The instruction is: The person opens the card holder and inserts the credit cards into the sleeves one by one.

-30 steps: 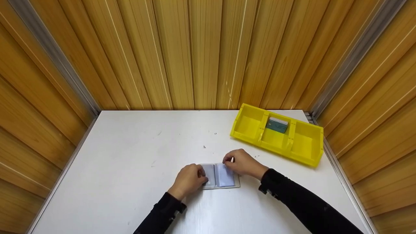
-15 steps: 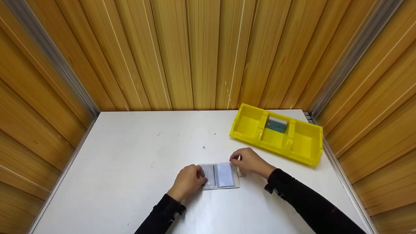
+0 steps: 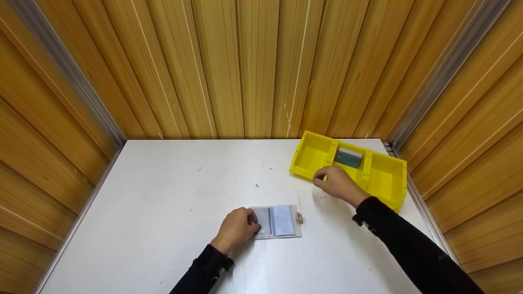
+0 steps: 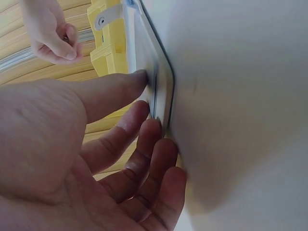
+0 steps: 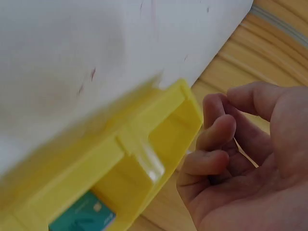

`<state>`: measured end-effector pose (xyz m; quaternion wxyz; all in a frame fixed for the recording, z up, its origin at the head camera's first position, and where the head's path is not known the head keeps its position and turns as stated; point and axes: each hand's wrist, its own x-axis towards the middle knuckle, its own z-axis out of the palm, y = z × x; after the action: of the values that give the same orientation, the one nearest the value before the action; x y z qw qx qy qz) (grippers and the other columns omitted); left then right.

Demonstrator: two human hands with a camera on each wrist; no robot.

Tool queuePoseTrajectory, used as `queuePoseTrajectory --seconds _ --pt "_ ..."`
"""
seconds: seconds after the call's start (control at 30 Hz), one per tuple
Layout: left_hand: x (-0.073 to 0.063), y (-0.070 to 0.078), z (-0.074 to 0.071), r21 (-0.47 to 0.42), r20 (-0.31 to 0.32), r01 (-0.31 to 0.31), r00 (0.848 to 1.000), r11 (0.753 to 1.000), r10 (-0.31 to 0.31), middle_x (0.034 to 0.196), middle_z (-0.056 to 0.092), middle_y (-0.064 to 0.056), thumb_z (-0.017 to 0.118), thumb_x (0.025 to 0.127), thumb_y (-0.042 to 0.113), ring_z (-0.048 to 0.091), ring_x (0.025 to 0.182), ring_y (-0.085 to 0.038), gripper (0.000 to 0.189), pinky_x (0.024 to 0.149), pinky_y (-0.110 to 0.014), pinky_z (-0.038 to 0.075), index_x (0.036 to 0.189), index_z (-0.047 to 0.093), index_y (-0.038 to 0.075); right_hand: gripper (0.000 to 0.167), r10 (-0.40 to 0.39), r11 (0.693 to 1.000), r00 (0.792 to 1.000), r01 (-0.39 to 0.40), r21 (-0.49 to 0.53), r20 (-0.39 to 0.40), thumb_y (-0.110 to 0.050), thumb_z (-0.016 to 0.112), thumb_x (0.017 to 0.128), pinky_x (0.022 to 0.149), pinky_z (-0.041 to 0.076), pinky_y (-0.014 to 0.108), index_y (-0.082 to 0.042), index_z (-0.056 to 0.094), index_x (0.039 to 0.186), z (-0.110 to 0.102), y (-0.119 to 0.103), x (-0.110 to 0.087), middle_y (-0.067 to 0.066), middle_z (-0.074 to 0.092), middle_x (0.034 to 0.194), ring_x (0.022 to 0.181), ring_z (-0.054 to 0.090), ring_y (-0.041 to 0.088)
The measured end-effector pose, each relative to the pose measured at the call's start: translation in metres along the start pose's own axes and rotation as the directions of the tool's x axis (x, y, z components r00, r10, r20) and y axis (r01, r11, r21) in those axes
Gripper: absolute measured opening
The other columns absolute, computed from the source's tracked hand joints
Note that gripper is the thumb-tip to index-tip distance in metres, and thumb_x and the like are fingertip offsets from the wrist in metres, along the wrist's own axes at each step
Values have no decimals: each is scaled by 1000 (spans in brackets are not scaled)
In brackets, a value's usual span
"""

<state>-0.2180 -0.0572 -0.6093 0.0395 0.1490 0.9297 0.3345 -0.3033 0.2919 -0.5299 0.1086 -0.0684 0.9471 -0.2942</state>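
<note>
An opened card holder (image 3: 282, 220) with clear plastic sleeves lies on the white table; a snap strap (image 3: 299, 218) sticks out at its right. My left hand (image 3: 237, 225) holds its left edge. In the left wrist view the thumb (image 4: 115, 94) presses on the sleeves, while the fingers curl at the edge. My right hand (image 3: 336, 182) hovers over the near side of the yellow tray (image 3: 312, 157), fingers loosely bent, thumb close to the index fingertip, nothing held. A stack of cards (image 3: 348, 158), with a teal card (image 5: 84, 215) at its front, stands in the middle compartment.
The tray has three compartments and stands at the back right of the table (image 3: 171, 196), near the wood-patterned wall (image 3: 257, 69). Similar panels rise on the left and right. Small dark marks (image 3: 257, 185) dot the tabletop.
My right hand has left the card holder's right page and moved up and right to the tray, uncovering the snap strap. My left hand has stayed on the card holder.
</note>
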Motion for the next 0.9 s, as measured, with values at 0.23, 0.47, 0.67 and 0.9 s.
queuePoseTrajectory --seconds 0.23,0.47,0.67,0.9 --pt "-1 -1 0 -4 -1 5 1000 1000 -5 78 58 4 87 90 17 51 73 -11 13 68 -29 42 87 74 14 33 57 996 995 -63 -63 -85 -23 67 109 96 60 43 -1 78 131 -34 28 14 18 77 121 101 66 28" --pt "-1 -2 2 -1 -2 -2 1000 1000 2 78 57 4 86 90 17 50 73 -11 12 68 -29 42 88 75 14 30 66 989 988 -84 -120 -141 -22 65 108 84 53 40 0 79 122 -63 47 25 20 76 114 93 62 29" --pt "-1 -2 1 7 -1 14 1000 1000 -14 78 58 4 87 90 18 51 74 -12 13 69 -30 43 87 75 14 28 87 981 980 -117 -157 -181 -20 65 106 83 53 43 2 78 117 -78 64 34 22 75 110 91 63 32" --pt "-1 -1 0 1 5 26 1000 1000 -26 78 58 5 86 91 19 52 75 -12 13 70 -30 43 87 74 15 26 105 975 974 -140 -173 -199 -18 67 106 78 54 44 4 78 111 -89 84 35 24 76 105 84 65 31"
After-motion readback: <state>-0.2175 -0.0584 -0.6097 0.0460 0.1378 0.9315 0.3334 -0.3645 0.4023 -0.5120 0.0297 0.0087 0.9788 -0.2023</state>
